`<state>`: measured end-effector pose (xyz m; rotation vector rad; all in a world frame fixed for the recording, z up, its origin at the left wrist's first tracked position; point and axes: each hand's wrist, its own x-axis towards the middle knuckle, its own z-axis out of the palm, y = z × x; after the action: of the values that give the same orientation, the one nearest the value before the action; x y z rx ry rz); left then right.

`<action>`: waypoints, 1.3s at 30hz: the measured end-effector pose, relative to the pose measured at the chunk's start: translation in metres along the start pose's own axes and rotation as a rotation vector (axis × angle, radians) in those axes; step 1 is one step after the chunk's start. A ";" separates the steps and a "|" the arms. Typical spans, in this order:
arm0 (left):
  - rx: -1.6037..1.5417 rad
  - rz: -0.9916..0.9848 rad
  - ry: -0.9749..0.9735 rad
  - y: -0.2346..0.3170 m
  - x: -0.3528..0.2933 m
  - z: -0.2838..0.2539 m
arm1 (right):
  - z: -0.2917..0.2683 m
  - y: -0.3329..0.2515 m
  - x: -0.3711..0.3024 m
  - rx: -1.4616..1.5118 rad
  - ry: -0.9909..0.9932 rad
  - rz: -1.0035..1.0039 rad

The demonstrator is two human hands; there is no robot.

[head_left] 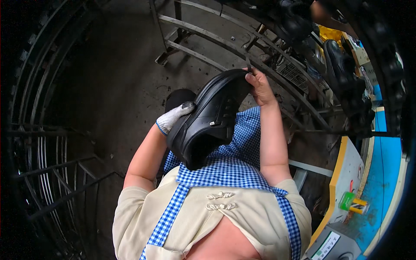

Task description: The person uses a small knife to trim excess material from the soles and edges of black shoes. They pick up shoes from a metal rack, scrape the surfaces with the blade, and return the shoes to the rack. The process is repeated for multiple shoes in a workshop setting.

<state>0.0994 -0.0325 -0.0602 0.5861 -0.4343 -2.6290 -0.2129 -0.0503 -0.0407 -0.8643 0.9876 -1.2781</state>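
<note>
A black lace-up leather shoe (207,113) is held up in front of my lap, tilted with its toe pointing up and to the right. Its dark opening faces toward me, and a small white spot shows near the laces. My left hand (175,118), in a white knit glove with dark fingertips, is closed on the sole side of the shoe; most of its fingers are hidden behind it. Bare, my right hand (261,89) grips the toe end, thumb on top and the other fingers partly out of sight.
Metal rack rails (203,28) cross the floor ahead. More black shoes (340,65) hang on a rack at the upper right. Along the right runs a blue-topped bench (381,182) with a green and yellow can (354,203) and a grey machine box (336,247). Dark racks (56,173) stand left.
</note>
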 end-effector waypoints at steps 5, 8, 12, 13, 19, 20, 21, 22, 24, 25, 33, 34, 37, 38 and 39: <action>0.365 0.736 0.328 0.012 0.001 0.020 | -0.008 -0.006 -0.013 -0.106 0.300 -0.245; 0.408 0.974 0.312 0.005 -0.034 0.013 | -0.004 -0.017 -0.027 -0.170 0.517 -0.415; 0.942 0.558 0.260 -0.014 -0.052 0.077 | 0.035 -0.027 -0.046 -0.352 0.552 -0.671; 1.263 0.683 0.320 -0.013 -0.045 0.077 | 0.044 -0.026 -0.049 -0.390 0.591 -0.724; 1.086 1.257 0.546 -0.011 -0.006 0.063 | 0.058 -0.019 -0.068 -0.357 0.592 -0.923; 0.942 1.238 0.549 -0.017 -0.014 0.060 | 0.056 -0.020 -0.070 -0.327 0.616 -0.936; 0.943 1.322 0.480 -0.022 -0.016 0.055 | 0.052 -0.020 -0.072 -0.281 0.645 -0.926; 0.941 1.405 0.409 -0.025 -0.018 0.050 | 0.046 -0.020 -0.072 -0.274 0.673 -0.930; 1.339 1.311 0.320 -0.022 -0.030 0.046 | 0.039 -0.021 -0.071 -0.262 0.732 -0.936; 1.453 1.225 0.370 -0.023 -0.030 0.050 | 0.044 -0.022 -0.077 -0.238 0.664 -0.917; -0.161 0.538 0.145 -0.014 0.009 0.060 | 0.061 -0.012 -0.081 -0.379 0.414 -0.980; -0.253 0.484 0.121 -0.011 0.009 0.062 | 0.066 -0.008 -0.080 -0.345 0.420 -0.964; -0.122 0.431 0.322 -0.002 0.006 0.067 | 0.061 -0.007 -0.085 -0.424 0.312 -0.851; -0.075 0.418 0.385 0.002 0.004 0.070 | 0.053 -0.010 -0.088 -0.541 0.277 -0.777; -0.053 0.452 0.360 0.006 -0.001 0.070 | 0.047 -0.014 -0.090 -0.655 0.245 -0.701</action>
<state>0.0699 -0.0229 0.0025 0.8165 -0.3356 -2.0488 -0.1762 0.0373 -0.0015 -1.6929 1.3998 -1.6976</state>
